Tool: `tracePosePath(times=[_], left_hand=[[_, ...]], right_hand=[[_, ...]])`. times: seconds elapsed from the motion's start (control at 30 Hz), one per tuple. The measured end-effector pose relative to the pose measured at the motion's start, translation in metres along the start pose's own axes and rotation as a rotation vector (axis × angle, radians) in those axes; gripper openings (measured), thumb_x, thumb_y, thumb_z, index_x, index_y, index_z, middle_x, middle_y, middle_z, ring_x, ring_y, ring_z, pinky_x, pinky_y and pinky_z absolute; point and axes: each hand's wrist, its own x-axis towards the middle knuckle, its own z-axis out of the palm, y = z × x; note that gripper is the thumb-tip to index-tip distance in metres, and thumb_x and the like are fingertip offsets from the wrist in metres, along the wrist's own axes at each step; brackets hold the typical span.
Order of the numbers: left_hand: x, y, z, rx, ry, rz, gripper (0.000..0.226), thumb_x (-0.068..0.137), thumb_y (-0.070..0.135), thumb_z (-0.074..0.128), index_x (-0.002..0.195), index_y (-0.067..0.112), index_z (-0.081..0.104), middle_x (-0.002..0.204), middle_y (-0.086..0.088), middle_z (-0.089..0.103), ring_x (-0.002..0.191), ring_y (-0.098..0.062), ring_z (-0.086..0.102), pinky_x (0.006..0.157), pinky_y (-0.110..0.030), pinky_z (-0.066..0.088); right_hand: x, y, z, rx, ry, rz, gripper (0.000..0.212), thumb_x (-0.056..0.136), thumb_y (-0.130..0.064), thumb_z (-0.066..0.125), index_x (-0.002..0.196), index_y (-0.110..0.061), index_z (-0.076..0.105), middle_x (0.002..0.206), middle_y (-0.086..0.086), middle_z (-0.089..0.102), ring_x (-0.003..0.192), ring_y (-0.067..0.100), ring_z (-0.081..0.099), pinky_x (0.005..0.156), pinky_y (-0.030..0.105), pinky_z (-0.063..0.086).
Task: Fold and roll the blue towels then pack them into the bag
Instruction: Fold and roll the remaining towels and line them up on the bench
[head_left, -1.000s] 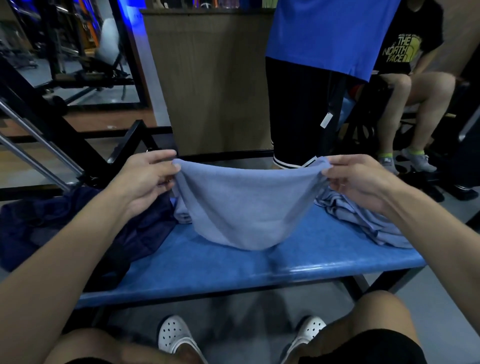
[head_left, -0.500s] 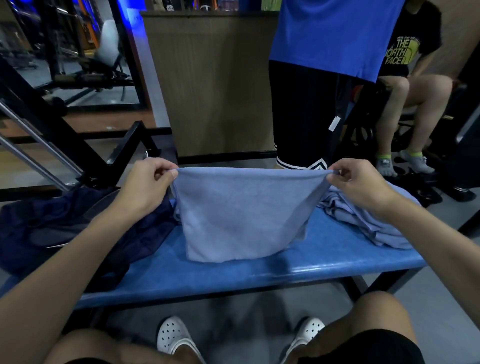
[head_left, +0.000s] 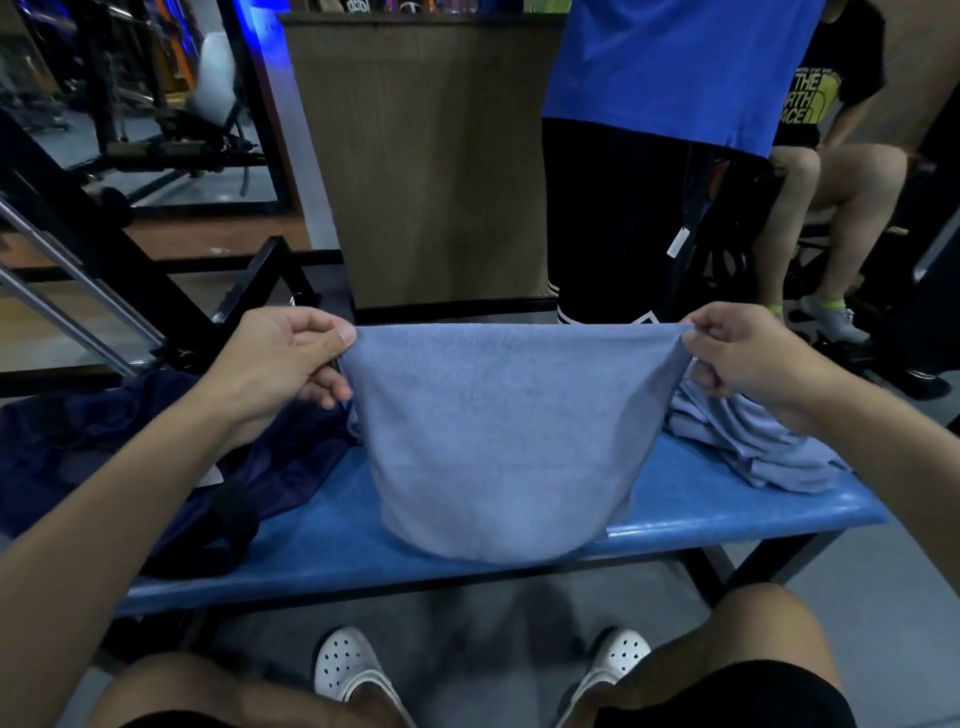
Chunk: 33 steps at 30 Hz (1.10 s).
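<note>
Currently, item 1: blue towel (head_left: 498, 441) is being held up over the worktop (head_left: 337, 540), with its top edge being stretched taut betw. both hands. Its lower edge is being let hang to the worktop's near edge; contact there can't be told.

L hand (head_left: 280, 358): the grip is being clamped on the towel's left top corner, thumb against curled fingers. R hand (head_left: 748, 358): same grip is being applied to the right top corner.

Item 2: pile of blue towels (head_left: 753, 447), crumpled, is being carried on the worktop's right end, just beneath the R hand.

Item 3: dark navy bag (head_left: 104, 441), slumped, is being carried on the left end, under the L forearm.

Bkgd: worktop is being faced by a standing person in a blue shirt (head_left: 675, 67).
</note>
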Motion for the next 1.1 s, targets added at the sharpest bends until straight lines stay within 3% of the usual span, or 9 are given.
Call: tracePosePath(times=[0.13,0.27,0.47,0.6,0.73,0.87,0.93,1.0,1.1], left_hand=[[0.008,-0.008,0.007,-0.065,0.024,0.013,0.012,0.098,0.011,0.059,0.098,0.0,0.063,0.082,-0.022,0.069,0.07,-0.027,0.074,0.066,-0.029,0.063],[0.013,-0.01,0.01,-0.124,0.119,0.122,0.008,0.098,0.008,0.058,0.098,0.002,0.063,0.081,-0.016,0.072,0.075,-0.024,0.074,0.072,-0.027,0.061],[-0.002,-0.036,0.005,-0.07,0.058,0.075,0.009,0.098,0.007,0.058,0.093,0.004,0.065,0.073,-0.013,0.071,0.066,-0.021,0.072,0.065,-0.025,0.061],[-0.022,-0.097,0.014,0.042,-0.083,-0.13,0.019,0.1,0.001,0.051,0.085,-0.004,0.063,0.075,-0.024,0.064,0.053,-0.021,0.069,0.051,-0.024,0.057],[-0.039,-0.154,0.025,0.231,-0.271,-0.293,0.027,0.1,-0.003,0.049,0.076,0.001,0.062,0.062,-0.015,0.064,0.046,-0.019,0.067,0.042,-0.021,0.051],[-0.038,-0.178,0.029,0.439,-0.455,-0.352,0.023,0.098,0.003,0.05,0.08,0.002,0.064,0.067,-0.005,0.066,0.049,-0.023,0.066,0.043,-0.025,0.05],[-0.03,-0.184,0.028,0.569,-0.506,-0.283,0.025,0.097,0.018,0.055,0.08,0.003,0.065,0.067,-0.005,0.068,0.051,-0.025,0.063,0.048,-0.027,0.05],[-0.022,-0.189,0.029,0.728,-0.461,-0.119,0.041,0.087,0.047,0.053,0.078,0.01,0.066,0.071,-0.003,0.068,0.065,-0.025,0.064,0.063,-0.035,0.054],[-0.01,-0.199,0.046,0.703,-0.419,-0.005,0.047,0.085,0.051,0.046,0.099,0.014,0.072,0.106,0.001,0.069,0.098,-0.019,0.065,0.092,-0.035,0.049]], right_hand=[[0.007,0.001,0.012,0.106,0.018,0.005,0.015,0.103,-0.009,0.043,0.1,-0.002,0.056,0.086,0.021,0.059,0.061,0.018,0.069,0.057,0.029,0.059],[0.01,-0.001,0.018,0.15,0.107,-0.084,0.018,0.104,-0.012,0.042,0.091,-0.017,0.055,0.092,0.014,0.066,0.081,0.023,0.072,0.075,0.036,0.059],[-0.002,0.018,0.032,0.162,0.093,-0.078,0.021,0.099,-0.002,0.047,0.083,-0.011,0.056,0.073,0.016,0.063,0.063,0.025,0.061,0.062,0.036,0.049],[-0.021,0.068,0.059,-0.073,-0.132,0.035,0.017,0.092,0.0,0.053,0.08,-0.009,0.061,0.064,0.011,0.064,0.045,0.011,0.042,0.044,0.024,0.034],[-0.041,0.116,0.086,-0.177,-0.325,0.12,0.024,0.086,0.007,0.058,0.072,-0.012,0.064,0.059,0.002,0.059,0.052,0.011,0.047,0.051,0.025,0.038],[-0.046,0.135,0.098,-0.248,-0.433,0.159,0.023,0.087,0.004,0.059,0.073,-0.012,0.067,0.06,-0.004,0.059,0.053,0.002,0.049,0.055,0.017,0.039],[-0.043,0.138,0.103,-0.273,-0.48,0.182,0.023,0.087,0.004,0.056,0.076,-0.01,0.07,0.067,-0.002,0.065,0.053,-0.003,0.052,0.056,0.013,0.04],[-0.037,0.142,0.112,-0.275,-0.485,0.19,0.023,0.088,0.003,0.054,0.083,-0.012,0.071,0.085,0.004,0.071,0.072,0.002,0.062,0.067,0.012,0.046],[-0.025,0.145,0.134,-0.29,-0.457,0.135,0.025,0.089,-0.004,0.057,0.106,-0.016,0.07,0.111,-0.002,0.068,0.106,0.015,0.061,0.091,0.022,0.044]])
